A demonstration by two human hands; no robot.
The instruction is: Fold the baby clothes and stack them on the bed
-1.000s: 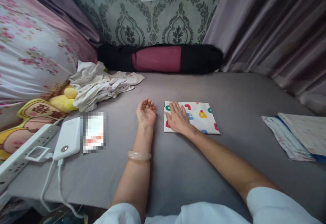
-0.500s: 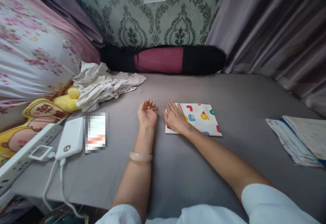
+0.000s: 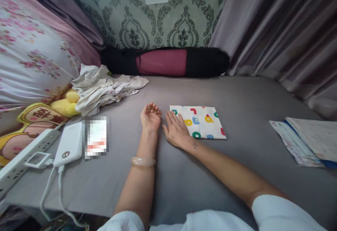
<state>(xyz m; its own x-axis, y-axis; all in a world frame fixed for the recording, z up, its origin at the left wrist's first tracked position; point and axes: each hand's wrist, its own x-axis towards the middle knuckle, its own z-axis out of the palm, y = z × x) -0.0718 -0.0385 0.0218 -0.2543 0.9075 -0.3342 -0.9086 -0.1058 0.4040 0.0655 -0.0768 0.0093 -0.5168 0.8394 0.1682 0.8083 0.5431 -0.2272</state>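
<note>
Lying flat, just right of the frame's centre, is the folded cloth (image 3: 205, 126), and the right hand (image 3: 177, 129), fingers outstretched and gripping nothing, covers its left edge! Just left, the left hand (image 3: 151, 117) rests palm up, fingers loosely curled, nothing held. Folded fabrics (image 3: 313, 136) sit far right.

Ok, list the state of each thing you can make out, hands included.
Letter-print cloth: folded flat
Left hand: palm up, fingers slightly curled, holding nothing
Right hand: palm down, fingers over the cloth's left side
White cloth pile: crumpled
Cloths at right: folded
White power bank: cable plugged in
Power strip: some sockets free
</note>
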